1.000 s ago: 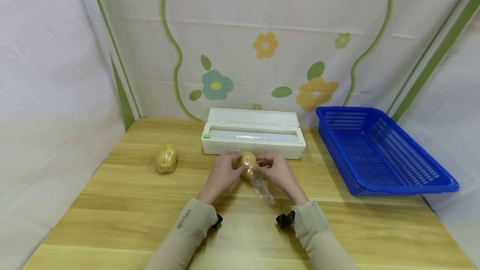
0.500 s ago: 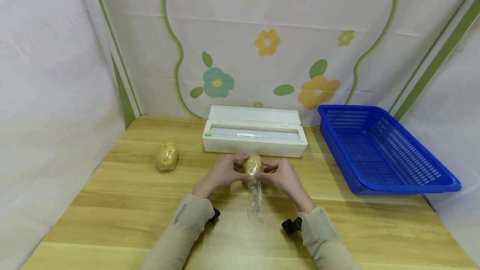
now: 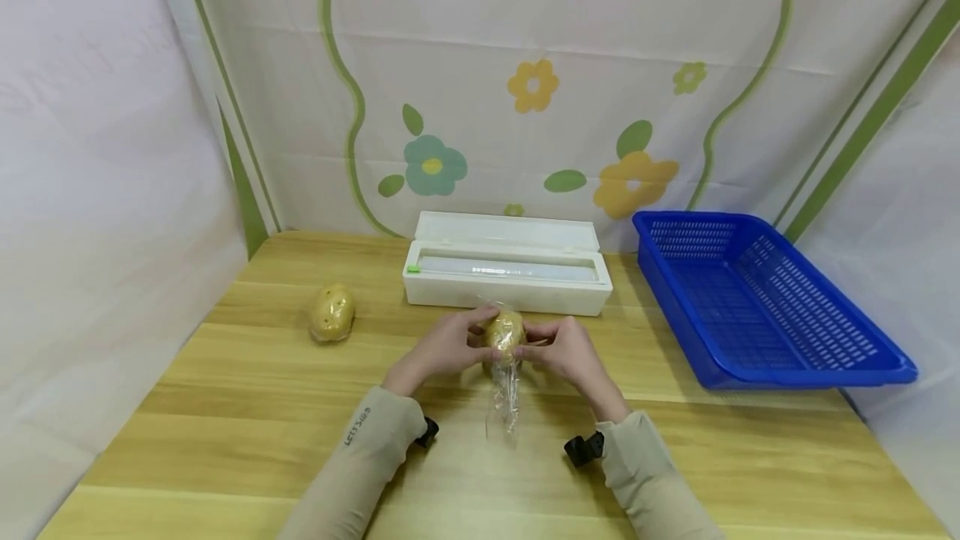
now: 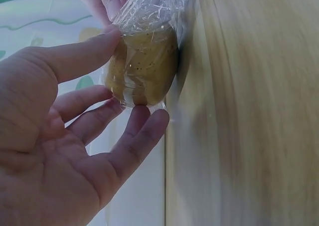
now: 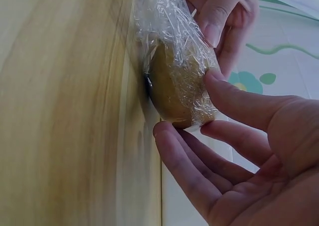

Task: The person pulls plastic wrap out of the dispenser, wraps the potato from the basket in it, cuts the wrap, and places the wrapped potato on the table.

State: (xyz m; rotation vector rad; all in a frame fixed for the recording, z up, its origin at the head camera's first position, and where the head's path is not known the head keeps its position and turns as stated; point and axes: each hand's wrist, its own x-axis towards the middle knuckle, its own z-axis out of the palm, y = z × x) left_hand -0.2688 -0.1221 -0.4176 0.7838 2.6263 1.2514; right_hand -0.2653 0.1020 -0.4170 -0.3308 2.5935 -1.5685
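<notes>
A potato [image 3: 505,332] partly wrapped in clear cling film stands in front of the white box, held between both hands. My left hand [image 3: 448,342] pinches its left side, thumb near the film and fingertips at the far end, as the left wrist view shows of the potato [image 4: 144,66]. From the other side my right hand [image 3: 564,350] grips it with thumb and fingers; the right wrist view shows crinkled film over the potato [image 5: 174,86]. A loose tail of cling film [image 3: 506,398] trails toward the person.
Behind the hands sits a white cling film box [image 3: 510,294], lid raised, with a film roll inside. Another wrapped potato [image 3: 333,313] lies at the left on the wooden table [image 3: 225,407]. A blue basket [image 3: 810,377] stands at the right.
The potato has turned so that the film tail, earlier slanting right, now points toward the person. Both hands have shifted slightly right with it. Over the last half second little moves.
</notes>
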